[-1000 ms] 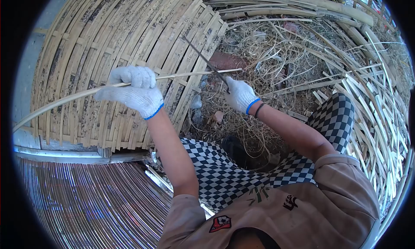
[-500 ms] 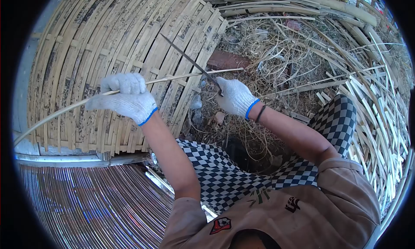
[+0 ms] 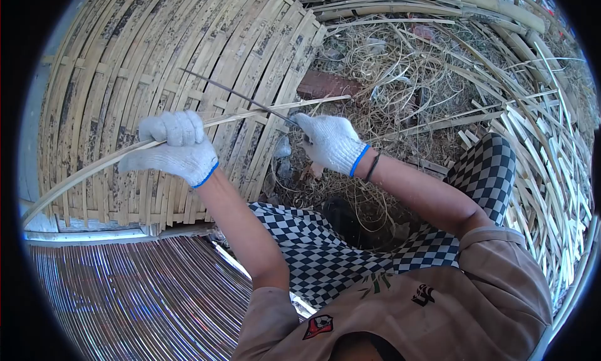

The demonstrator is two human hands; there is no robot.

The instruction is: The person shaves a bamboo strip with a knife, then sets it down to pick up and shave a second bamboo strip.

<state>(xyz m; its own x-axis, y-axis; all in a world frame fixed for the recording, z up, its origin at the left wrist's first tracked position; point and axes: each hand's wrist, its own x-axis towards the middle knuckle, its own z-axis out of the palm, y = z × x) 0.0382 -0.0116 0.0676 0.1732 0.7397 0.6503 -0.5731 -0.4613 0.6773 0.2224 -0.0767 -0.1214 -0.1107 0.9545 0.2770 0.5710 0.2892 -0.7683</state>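
Both hands wear white knit gloves with blue cuffs. My left hand (image 3: 170, 147) is closed around a long thin bamboo strip (image 3: 275, 108) that bends down to the left and reaches right past my other hand. My right hand (image 3: 328, 142) grips the handle of a long dark knife (image 3: 233, 96). Its blade points up and to the left and lies across the strip between my hands.
A large woven bamboo panel (image 3: 125, 60) stands behind my hands. Bamboo shavings (image 3: 400, 67) and split strips (image 3: 544, 167) are heaped to the right. A mat of fine slats (image 3: 131, 292) lies at the lower left. My knees in checked trousers (image 3: 482, 167) are below.
The knife blade has swung down and leftwards, from steep to nearly level with the strip. My right hand has shifted slightly left; my left hand has dropped a little.
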